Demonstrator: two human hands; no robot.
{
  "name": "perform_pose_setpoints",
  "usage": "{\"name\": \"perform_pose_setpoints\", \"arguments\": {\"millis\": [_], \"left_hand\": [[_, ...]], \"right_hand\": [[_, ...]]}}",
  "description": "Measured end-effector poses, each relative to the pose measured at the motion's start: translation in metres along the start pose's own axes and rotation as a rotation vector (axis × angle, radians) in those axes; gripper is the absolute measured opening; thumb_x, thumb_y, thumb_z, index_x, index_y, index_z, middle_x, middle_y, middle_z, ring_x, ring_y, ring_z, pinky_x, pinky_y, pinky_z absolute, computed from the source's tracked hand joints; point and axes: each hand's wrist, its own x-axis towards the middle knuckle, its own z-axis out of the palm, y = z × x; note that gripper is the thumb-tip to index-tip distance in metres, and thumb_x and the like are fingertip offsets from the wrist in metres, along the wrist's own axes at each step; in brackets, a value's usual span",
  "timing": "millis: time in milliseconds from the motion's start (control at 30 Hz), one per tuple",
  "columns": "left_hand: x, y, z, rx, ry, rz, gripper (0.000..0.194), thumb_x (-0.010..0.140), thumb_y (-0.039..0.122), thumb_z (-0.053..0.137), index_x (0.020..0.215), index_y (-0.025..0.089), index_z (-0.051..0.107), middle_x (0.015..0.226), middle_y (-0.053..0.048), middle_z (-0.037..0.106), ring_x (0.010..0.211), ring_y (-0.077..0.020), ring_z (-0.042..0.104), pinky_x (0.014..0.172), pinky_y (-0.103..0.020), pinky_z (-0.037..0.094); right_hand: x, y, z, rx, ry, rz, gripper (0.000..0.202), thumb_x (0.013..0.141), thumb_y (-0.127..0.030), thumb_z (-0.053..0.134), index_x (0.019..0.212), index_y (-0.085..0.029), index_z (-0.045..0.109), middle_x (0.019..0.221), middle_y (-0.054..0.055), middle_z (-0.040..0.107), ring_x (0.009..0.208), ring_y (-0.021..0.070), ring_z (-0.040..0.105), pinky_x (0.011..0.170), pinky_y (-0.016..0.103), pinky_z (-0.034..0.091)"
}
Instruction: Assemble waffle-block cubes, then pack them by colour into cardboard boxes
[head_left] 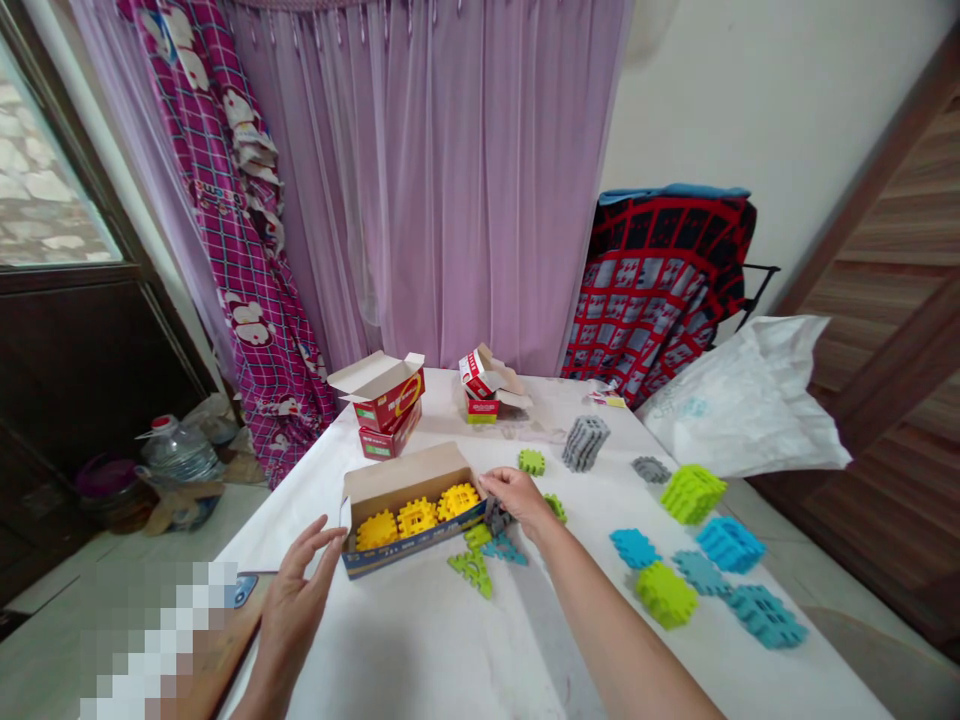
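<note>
A blue cardboard box (pixel 412 548) stands on the table with its lid folded back. Inside lie yellow interlocking plastic building pieces (pixel 417 517), grouped in three stacks. At the box's left end is my left hand (pixel 298 590), fingers apart, the fingertips by the white end flap. My right hand (pixel 517 497) pinches the upper right corner of the box between thumb and fingers. Beneath that wrist are a green triangular piece (pixel 472 573), a teal triangular piece (pixel 505 548) and some grey pieces, partly hidden.
Two stacked red boxes (pixel 390 405) stand behind left, more small boxes (pixel 484 385) at the back. A grey stack (pixel 586 443) leans mid-table. Green stacks (pixel 691 492) and blue stacks (pixel 730 544) lie right. A white sack (pixel 742 410) rests against the right edge.
</note>
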Motion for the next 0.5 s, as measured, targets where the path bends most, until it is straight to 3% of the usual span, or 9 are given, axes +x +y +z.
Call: {"name": "perform_pose_setpoints", "arguments": {"millis": [133, 333, 500], "left_hand": [[0.007, 0.004, 0.010, -0.048, -0.017, -0.083, 0.049, 0.060, 0.064, 0.067, 0.087, 0.023, 0.069, 0.135, -0.012, 0.060, 0.132, -0.0336, 0.049, 0.110, -0.050, 0.036], [0.010, 0.008, 0.022, -0.306, -0.020, -0.362, 0.055, 0.065, 0.035, 0.067, 0.117, 0.018, 0.058, 0.136, -0.018, 0.059, 0.129, -0.0306, 0.053, 0.102, -0.044, 0.045], [0.011, 0.023, 0.024, -0.305, -0.064, -0.352, 0.054, 0.060, 0.019, 0.055, 0.113, 0.022, 0.065, 0.116, -0.007, 0.072, 0.115, -0.0299, 0.063, 0.097, -0.047, 0.049]], "right_hand": [[0.002, -0.001, 0.002, -0.031, -0.040, 0.021, 0.029, 0.063, -0.028, 0.072, 0.089, -0.017, 0.067, 0.081, 0.001, 0.070, 0.069, 0.0150, 0.063, 0.055, 0.022, 0.042], [0.006, 0.004, 0.002, -0.082, -0.093, 0.027, 0.036, 0.063, -0.017, 0.065, 0.099, -0.017, 0.066, 0.089, 0.004, 0.073, 0.076, 0.0183, 0.067, 0.059, 0.025, 0.048], [0.016, 0.009, 0.009, -0.128, -0.116, -0.039, 0.037, 0.062, -0.011, 0.057, 0.097, -0.017, 0.067, 0.087, 0.003, 0.074, 0.085, 0.0195, 0.069, 0.073, 0.027, 0.053]]}}
